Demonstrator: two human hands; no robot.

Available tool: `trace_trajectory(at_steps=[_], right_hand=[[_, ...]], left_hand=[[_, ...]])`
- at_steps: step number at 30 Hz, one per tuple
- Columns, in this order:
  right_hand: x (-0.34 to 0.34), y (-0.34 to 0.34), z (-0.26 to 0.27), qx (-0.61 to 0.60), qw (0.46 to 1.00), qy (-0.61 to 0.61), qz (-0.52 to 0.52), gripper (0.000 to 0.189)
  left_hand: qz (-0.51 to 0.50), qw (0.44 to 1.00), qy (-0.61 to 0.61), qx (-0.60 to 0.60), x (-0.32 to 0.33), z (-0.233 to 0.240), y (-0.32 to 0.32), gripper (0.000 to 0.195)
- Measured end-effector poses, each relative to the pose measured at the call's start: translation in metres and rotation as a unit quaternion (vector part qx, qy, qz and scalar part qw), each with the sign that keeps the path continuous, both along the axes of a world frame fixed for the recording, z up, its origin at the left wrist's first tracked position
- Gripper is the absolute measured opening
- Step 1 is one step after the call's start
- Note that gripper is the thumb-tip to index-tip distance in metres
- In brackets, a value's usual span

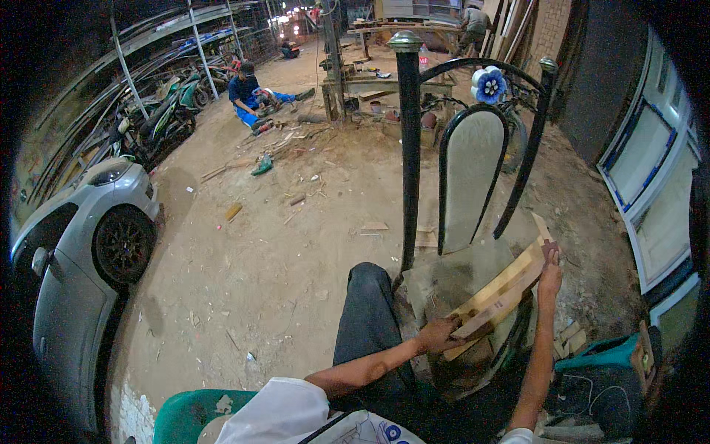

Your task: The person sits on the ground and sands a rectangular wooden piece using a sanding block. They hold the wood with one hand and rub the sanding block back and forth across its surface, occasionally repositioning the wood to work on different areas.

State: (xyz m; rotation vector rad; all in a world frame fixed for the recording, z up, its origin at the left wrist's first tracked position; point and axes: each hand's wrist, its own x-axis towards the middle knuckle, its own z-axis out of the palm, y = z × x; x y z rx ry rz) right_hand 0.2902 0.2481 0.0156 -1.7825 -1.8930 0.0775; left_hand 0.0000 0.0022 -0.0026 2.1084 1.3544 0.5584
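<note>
A pale wooden board (499, 294) lies slantwise over the seat of a black metal-framed chair (409, 155). My left hand (439, 334) grips the board's near end. At its far end, my right hand (550, 276) holds a small reddish-brown piece (549, 247) against the wood; whether it is sandpaper or a block is unclear. Another length of wood shows along the board's far edge. The chair's padded back panel (474, 166) is pale, and its top rail carries a blue and white flower ornament (488, 85). The worn seat (432, 283) is partly hidden by the board.
A silver car (77, 299) and motorcycles (166, 119) stand left. A person (246, 94) sits on the ground; another (475, 28) bends at the back. Wood scraps (233, 211) dot the dirt floor. A teal container (599, 352) is at right, near leaning framed panels (638, 161).
</note>
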Motion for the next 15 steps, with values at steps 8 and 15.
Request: trace_trajectory(at_steps=[8, 15], right_hand=[[-0.003, -0.059, -0.032, 0.213, 0.937, -0.277, 0.005, 0.068], [-0.096, -0.222, -0.020, 0.095, 0.954, -0.283, 0.022, 0.068]], left_hand=[[-0.016, 0.999, -0.017, -0.022, 0.008, -0.012, 0.006, 0.068], [-0.022, 0.997, -0.054, 0.044, 0.014, -0.021, 0.009, 0.067]])
